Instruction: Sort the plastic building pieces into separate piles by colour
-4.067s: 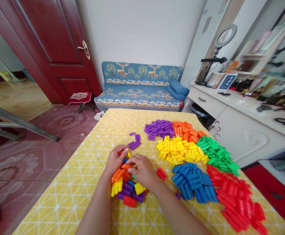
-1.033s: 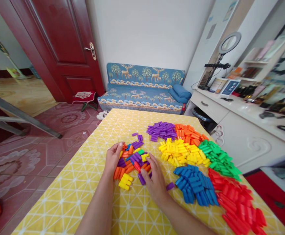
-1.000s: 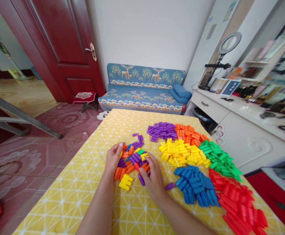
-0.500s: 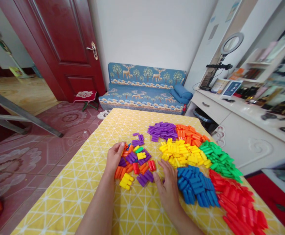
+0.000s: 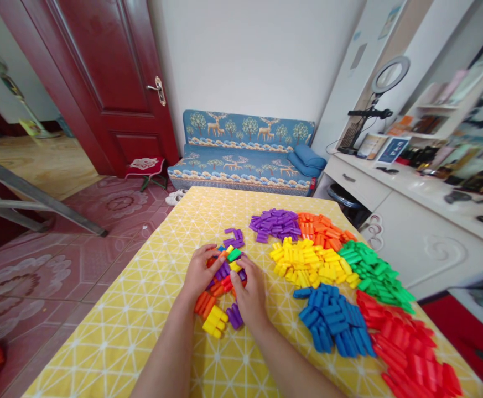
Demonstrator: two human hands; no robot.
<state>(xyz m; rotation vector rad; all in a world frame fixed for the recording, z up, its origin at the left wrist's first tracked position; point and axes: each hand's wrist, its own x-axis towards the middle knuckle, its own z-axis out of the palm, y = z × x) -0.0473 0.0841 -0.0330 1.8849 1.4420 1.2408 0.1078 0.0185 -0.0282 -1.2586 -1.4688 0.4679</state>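
A small heap of mixed plastic blocks (image 5: 220, 282) lies on the yellow patterned tablecloth (image 5: 141, 331). My left hand (image 5: 200, 271) cups the heap's left side, fingers curled over orange and purple pieces. My right hand (image 5: 247, 287) presses on the heap from the right, fingers bent around the blocks. A green block (image 5: 234, 254) and a yellow block (image 5: 215, 322) stick out at the heap's top and bottom. To the right lie sorted piles: purple (image 5: 273, 223), orange (image 5: 320, 228), yellow (image 5: 311, 262), green (image 5: 373, 273), blue (image 5: 332, 318), red (image 5: 411, 342).
A few loose purple blocks (image 5: 233, 237) lie beyond the heap. A white cabinet (image 5: 411, 232) with a ring light (image 5: 386, 77) stands right of the table. A blue patterned sofa (image 5: 245, 149), a red door (image 5: 100, 83) and a small stool (image 5: 144, 166) are behind.
My right hand came back from near the blue pile to the mixed heap. Both hands now squeeze the heap together, so it is tighter than half a second ago.
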